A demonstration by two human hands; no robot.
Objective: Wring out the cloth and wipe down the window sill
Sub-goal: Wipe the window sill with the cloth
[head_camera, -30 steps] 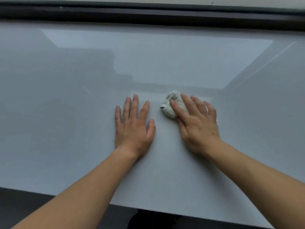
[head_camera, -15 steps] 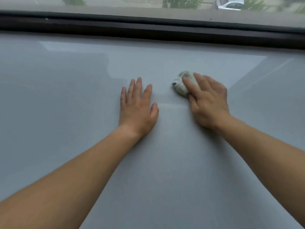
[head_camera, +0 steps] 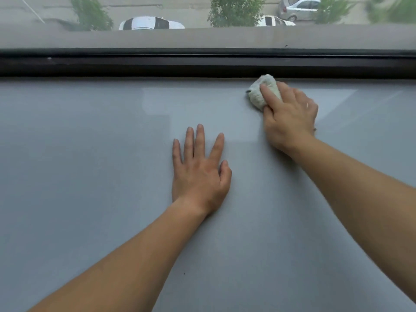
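The cloth (head_camera: pixel 258 95), a small whitish bunch, sits in the upper right of the frame at the far edge of the grey sill (head_camera: pixel 90 199). Its far side touches the dark window frame (head_camera: pixel 157 64), which runs straight across the whole picture. The right hand (head_camera: pixel 290 118) grips the cloth. Its fingers (head_camera: pixel 267 93) curl over the top, the thumb lies against the near side, and the bunch is pressed down onto the sill.

The left hand (head_camera: pixel 200 174) lies flat near the middle of the frame, palm down, with fingers straight, slightly spread and holding nothing. It is well apart from the cloth. The left forearm reaches in from the lower left and the right forearm from the right edge.

The window frame is the hard stop behind the cloth. The sill is broad, smooth and faintly glossy, and it runs out past the left, right and lower edges of the frame. Wide grey surface spreads to the left of both hands and between them. A paler patch of reflected light crosses the upper middle, and a tiny dark speck (head_camera: pixel 184 273) lies on the sill at lower centre.

Beyond the glass is a grey ledge (head_camera: pixel 202 38). Past it, blurred, are a white car (head_camera: pixel 150 23) at the upper left of centre, a tree (head_camera: pixel 234 10) at top centre, and a silver car (head_camera: pixel 297 6) at the upper right.
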